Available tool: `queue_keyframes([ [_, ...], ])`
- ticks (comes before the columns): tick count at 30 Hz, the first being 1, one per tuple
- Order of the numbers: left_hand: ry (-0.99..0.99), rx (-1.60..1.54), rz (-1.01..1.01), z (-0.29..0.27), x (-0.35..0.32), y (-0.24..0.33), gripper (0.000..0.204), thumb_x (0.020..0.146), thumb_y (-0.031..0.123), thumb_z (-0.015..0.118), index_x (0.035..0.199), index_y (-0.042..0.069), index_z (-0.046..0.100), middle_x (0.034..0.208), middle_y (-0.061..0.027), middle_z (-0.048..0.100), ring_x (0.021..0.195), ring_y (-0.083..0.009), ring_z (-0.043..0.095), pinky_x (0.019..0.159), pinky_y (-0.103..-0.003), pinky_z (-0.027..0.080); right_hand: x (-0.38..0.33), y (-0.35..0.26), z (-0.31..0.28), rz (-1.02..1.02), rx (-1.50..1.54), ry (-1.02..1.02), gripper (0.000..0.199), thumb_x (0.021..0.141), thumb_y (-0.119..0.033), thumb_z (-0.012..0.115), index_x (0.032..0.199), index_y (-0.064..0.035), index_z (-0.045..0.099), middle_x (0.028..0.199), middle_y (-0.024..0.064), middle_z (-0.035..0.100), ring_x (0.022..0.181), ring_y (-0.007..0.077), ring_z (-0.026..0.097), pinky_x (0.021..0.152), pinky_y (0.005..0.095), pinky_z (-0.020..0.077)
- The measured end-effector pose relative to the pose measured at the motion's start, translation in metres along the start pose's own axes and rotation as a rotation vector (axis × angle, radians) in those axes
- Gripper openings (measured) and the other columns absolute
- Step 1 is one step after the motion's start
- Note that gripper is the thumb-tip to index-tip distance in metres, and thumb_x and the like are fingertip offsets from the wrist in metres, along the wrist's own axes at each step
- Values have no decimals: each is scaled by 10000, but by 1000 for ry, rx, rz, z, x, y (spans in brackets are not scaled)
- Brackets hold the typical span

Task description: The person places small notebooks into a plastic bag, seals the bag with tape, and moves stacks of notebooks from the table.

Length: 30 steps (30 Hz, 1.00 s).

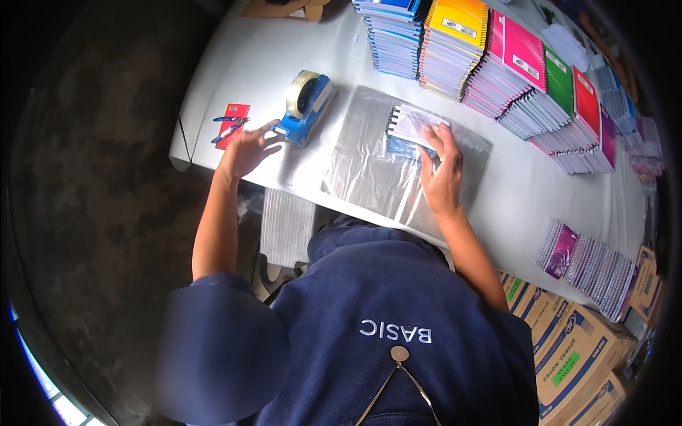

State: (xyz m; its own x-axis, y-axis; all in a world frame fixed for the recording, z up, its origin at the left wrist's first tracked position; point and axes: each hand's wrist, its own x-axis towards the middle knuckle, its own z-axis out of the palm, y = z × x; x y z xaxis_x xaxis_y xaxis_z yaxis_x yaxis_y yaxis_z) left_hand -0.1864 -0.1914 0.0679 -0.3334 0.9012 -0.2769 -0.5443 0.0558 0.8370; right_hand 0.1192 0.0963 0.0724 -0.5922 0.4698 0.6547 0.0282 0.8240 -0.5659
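My left hand [249,151] is at the near left of the table, fingers apart, its fingertips at the near end of a blue tape dispenser [304,117] with a roll of clear tape. I cannot tell whether a strip of tape is on them. My right hand [444,174] grips the right side of a small spiral notebook [408,124], its thumb and fingers bent over it. White pages face up, with a blue cover partly showing beneath. Under the notebook lie clear plastic sheets or bags [362,160], flat on the white table [526,181].
Pens [229,130] lie on a red card [236,111] left of the dispenser. Tall stacks of coloured spiral notebooks [455,50] line the far right. A row of purple-covered notebooks [586,266] sits at the right edge, above cardboard boxes [568,348].
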Motion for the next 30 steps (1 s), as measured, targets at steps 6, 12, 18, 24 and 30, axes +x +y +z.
queue_keyframes([
  [6,848,1093,13,22,-8,-8,217,864,218,636,879,11,701,682,-42,644,576,-106,573,567,-235,469,1,1,-3,-11,-1,3,618,785,12,663,1322,-24,358,1119,78,649,1078,223,586,886,330,392],
  [12,524,378,323,244,59,12,429,919,352,560,893,-60,675,710,-102,669,499,-87,524,485,-226,431,-3,5,0,-8,8,21,630,765,30,662,1323,-19,375,1095,82,647,1078,222,577,876,335,392],
  [18,585,352,-179,287,90,-59,391,805,398,708,704,28,629,580,-37,574,442,-73,470,417,-195,367,-5,7,-2,-5,84,47,659,754,9,667,1343,-50,377,1116,68,632,1090,204,555,873,348,402],
  [24,563,247,-79,286,90,-70,381,818,326,710,628,10,612,558,-47,586,411,-66,476,390,-201,357,1,-1,-14,58,-100,-125,529,767,-13,630,1276,-52,489,1309,92,501,1104,223,534,870,368,419],
  [30,686,832,44,214,99,-122,421,731,366,778,562,22,605,496,-70,578,410,-114,495,417,-273,399,33,-18,-34,-4,-244,-395,488,718,-66,658,1192,-44,544,1341,94,466,1183,254,460,944,377,365],
])
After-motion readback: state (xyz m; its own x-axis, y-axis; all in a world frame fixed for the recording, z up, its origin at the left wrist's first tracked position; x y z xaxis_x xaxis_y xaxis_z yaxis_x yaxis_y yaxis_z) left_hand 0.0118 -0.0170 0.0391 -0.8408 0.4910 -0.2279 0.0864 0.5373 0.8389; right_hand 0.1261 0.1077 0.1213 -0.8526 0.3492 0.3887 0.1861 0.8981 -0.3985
